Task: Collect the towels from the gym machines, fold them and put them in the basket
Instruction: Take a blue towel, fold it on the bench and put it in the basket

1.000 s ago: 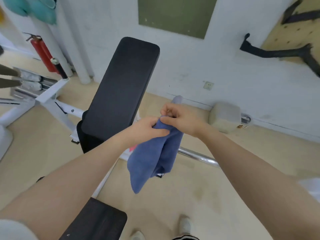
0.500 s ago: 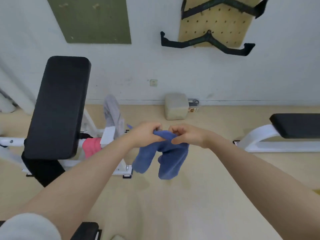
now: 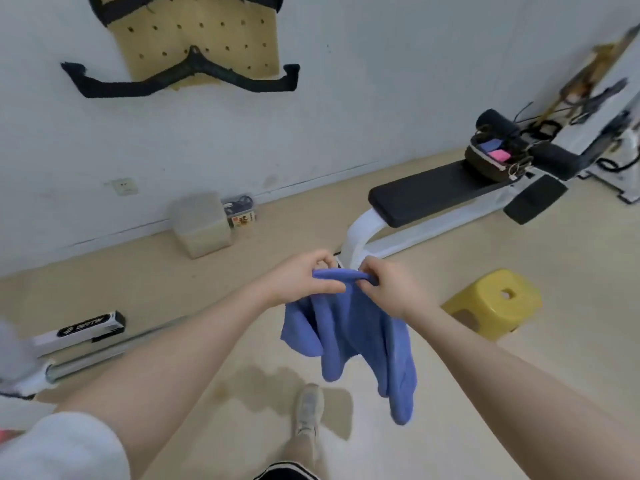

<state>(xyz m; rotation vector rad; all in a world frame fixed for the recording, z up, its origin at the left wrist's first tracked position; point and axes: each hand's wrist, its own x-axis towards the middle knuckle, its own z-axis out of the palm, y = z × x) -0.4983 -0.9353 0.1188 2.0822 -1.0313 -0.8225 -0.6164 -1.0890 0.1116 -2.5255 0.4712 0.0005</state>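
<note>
Head camera view, looking down over both bare forearms: a person holds a blue towel [image 3: 349, 327] up in the air in front of them, above a pale wooden floor [image 3: 519, 393]. The left hand [image 3: 301, 282] has its fingers curled round the bunched top edge of the cloth, and the right hand [image 3: 388, 289] pinches the same edge just beside it, the two hands nearly touching. The rest of the towel hangs down in loose, uneven folds between the arms, clear of the floor. One light-coloured shoe [image 3: 308, 410] shows below the hanging cloth.

Behind the hands stands a white-framed gym bench [image 3: 426, 195] with a black pad, running toward the right edge of the floor. On its far end sits a dark basket [image 3: 491, 161] holding purple and pink cloths. A yellow plastic stool [image 3: 495, 303] stands on the floor near the right forearm. Along the foot of the white wall [image 3: 346, 98] rest a pale box [image 3: 201, 223] and a small clear container [image 3: 240, 211] beside it. A black pull handle [image 3: 180, 81] hangs from a wooden pegboard [image 3: 201, 32] high on the wall. A steel bar [image 3: 104, 355] lies at the floor's left edge.
</note>
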